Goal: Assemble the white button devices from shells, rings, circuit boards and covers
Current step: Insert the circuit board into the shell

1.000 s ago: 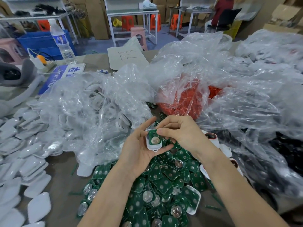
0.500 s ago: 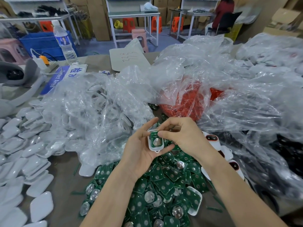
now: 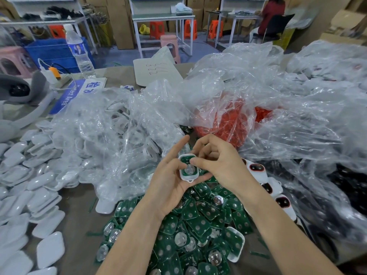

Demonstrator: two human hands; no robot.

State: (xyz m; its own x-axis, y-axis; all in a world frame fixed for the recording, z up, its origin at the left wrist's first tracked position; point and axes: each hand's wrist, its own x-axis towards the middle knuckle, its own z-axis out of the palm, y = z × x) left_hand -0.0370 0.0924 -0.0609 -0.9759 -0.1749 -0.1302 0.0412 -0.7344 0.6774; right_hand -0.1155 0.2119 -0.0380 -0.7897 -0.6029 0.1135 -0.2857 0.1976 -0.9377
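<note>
Just above the heap of green boards [image 3: 198, 225] on the tabletop [image 3: 77, 225], the left hand [image 3: 170, 183] cradles the white shell [image 3: 182, 175] in curled fingers, open face up. Its long axis points away from the person, loop tab nearest. The right hand [image 3: 222, 163] pinches the circuit board [image 3: 183, 160], green with a silver disc, seated inside.

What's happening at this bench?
A person is assembling a button device. The left hand holds a white shell with a green circuit board in it; the right hand pinches the shell's far end, thumb pressing on the board. No cover on yet. Loose circuit boards are piled beneath, white covers lie to the left.
</note>
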